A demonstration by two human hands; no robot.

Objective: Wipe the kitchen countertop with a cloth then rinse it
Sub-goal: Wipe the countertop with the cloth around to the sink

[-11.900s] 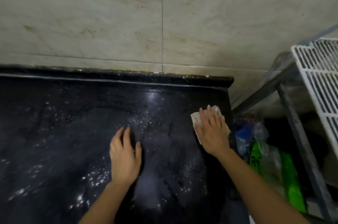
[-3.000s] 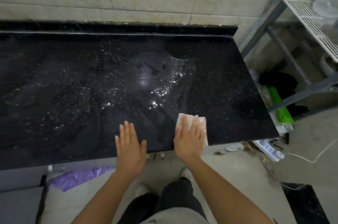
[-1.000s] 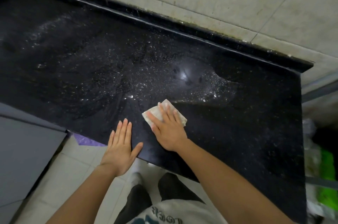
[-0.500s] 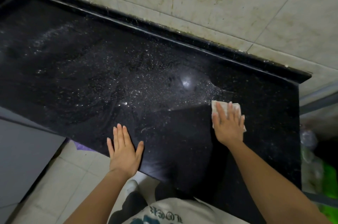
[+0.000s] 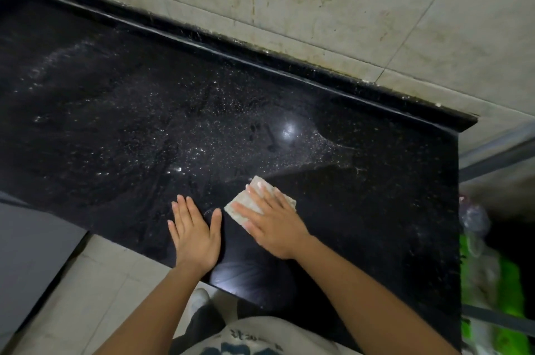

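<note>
- Head view only. The glossy black speckled stone countertop filled most of the shot, running from 9 o'clock across to 3 o'clock.
- The small pale folded cloth lay flat on that countertop just below the middle of the picture, near the front edge.
- The right hand was pressed down on top of the cloth, palm flat and fingers straight and a bit spread. It wasn't gripping anything, it was just pushing on the cloth, whose corners poked out at 11 and 1 o'clock of the fingers.
- The left hand was at 9 o'clock of the right one, just beside it but not touching. It was flat on the bare stone with fingers straight and together, thumb out, and it held nothing.
- Tiny white wet specks were scattered at 11 o'clock of the cloth, and a round bright light glare sat at 12 o'clock of it.
- A stained beige tiled wall stood behind the counter at 12 to 2 o'clock.
- Pale floor tiles showed at 7 o'clock.
- A bright green plastic bag sat past the counter's end at 4 o'clock, with a grey metal bar at 3 o'clock. Both were blurry.
</note>
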